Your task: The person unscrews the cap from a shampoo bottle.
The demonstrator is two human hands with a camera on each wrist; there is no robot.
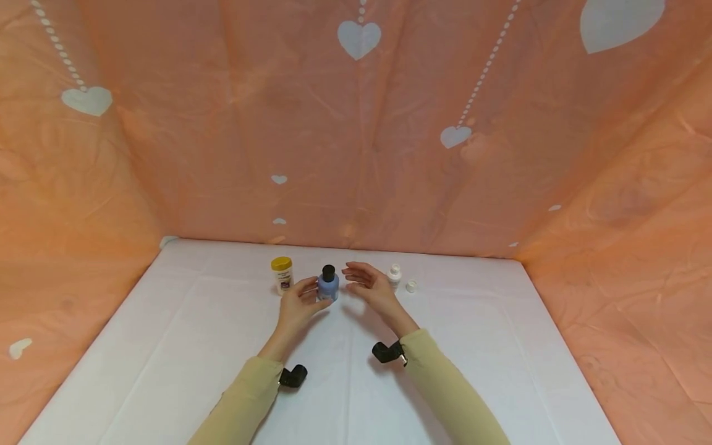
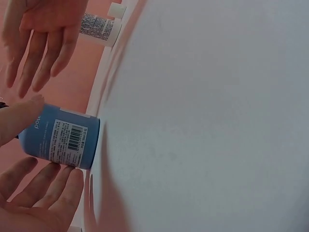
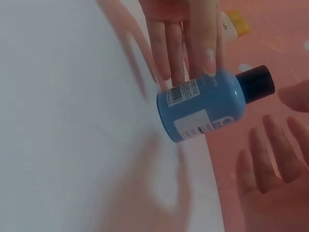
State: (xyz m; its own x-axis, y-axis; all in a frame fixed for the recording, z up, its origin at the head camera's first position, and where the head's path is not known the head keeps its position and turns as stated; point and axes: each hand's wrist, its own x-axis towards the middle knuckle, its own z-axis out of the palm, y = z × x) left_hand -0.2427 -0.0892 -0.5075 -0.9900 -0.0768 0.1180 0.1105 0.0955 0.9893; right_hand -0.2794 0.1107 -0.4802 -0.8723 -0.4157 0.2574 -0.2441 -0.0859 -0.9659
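A blue bottle (image 1: 329, 288) with a black cap (image 1: 329, 272) is upright between the two hands. My left hand (image 1: 298, 303) holds it from the left, thumb on the near side and fingers along the left. Its printed label with a barcode (image 2: 70, 142) faces me in the left wrist view. On the bottle's other side my right hand (image 1: 374, 289) is held apart from it, fingers extended and slightly bent, with nothing in them. In the right wrist view a gap separates the right fingers (image 3: 263, 162) from the bottle (image 3: 203, 106).
A white jar with a yellow lid (image 1: 282, 275) stands just left of the left hand. Behind the right hand is a small white bottle (image 1: 394, 277), with a white cap (image 1: 411, 286) lying beside it. A heart-patterned orange cloth (image 1: 356, 154) encloses the white table (image 1: 183, 346).
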